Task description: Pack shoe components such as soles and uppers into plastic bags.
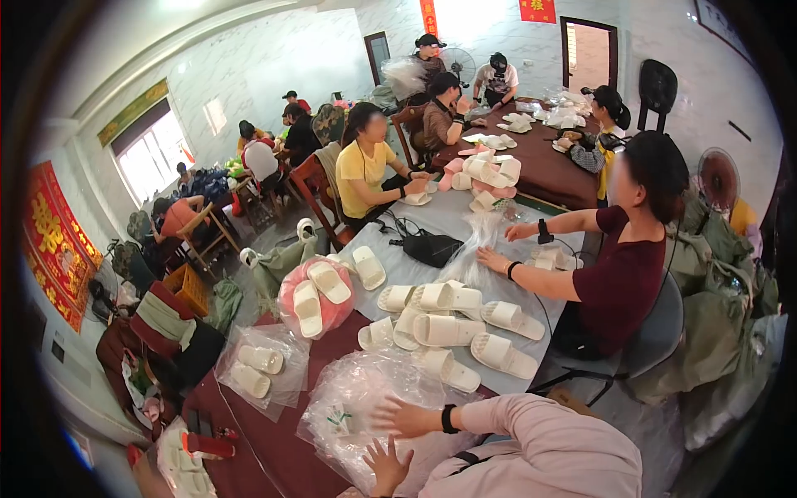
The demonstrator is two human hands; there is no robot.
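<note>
My right hand, at the end of a pale pink sleeve with a black wristband, lies over a heap of clear plastic bags, fingers stretched out. Just below it, my left hand is held up by the near side of the same heap, its fingers spread. Neither hand grips anything that I can see. Beyond the bags, several white slippers are piled on the grey-white tabletop. To the left, a pair of white slippers rests in a clear bag, and more lie on a pink bundle.
Across the table at right, a person in a dark red top handles clear plastic film. A person in yellow sits opposite, near pink and white slippers. A black pouch with cords lies mid-table; a red object sits at lower left.
</note>
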